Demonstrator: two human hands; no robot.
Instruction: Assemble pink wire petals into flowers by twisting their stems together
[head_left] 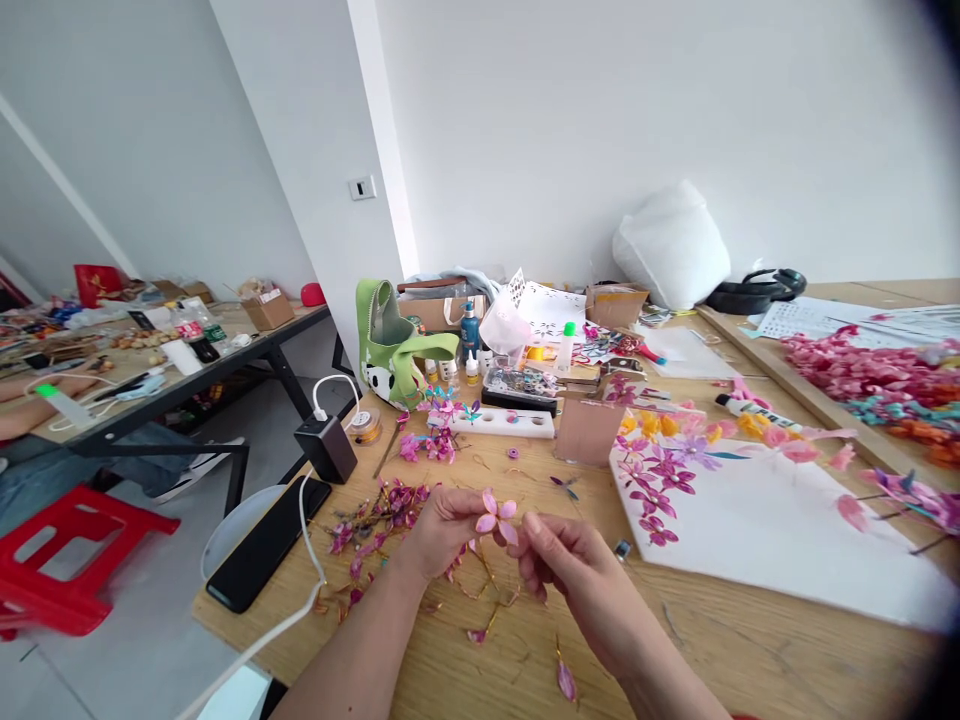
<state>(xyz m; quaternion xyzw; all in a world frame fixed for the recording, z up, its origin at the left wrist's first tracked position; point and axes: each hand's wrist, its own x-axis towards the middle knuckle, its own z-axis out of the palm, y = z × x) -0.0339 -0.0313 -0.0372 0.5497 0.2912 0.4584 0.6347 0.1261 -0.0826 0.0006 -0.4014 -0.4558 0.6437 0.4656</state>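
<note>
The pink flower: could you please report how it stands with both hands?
Left hand pinching pink flower. Right hand close beside it, contact unclear. Purple flowers clustered near left hand, none covering the pink one.

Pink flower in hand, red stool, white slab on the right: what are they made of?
Pink flower: possibly thin film or fabric; petals look thin with a slight sheen, too small to settle.
Red stool: likely molded plastic, smooth satin finish; uniform color and openings in the seat suggest it.
White slab: maybe foam board, matte; plain, even surface.
</note>
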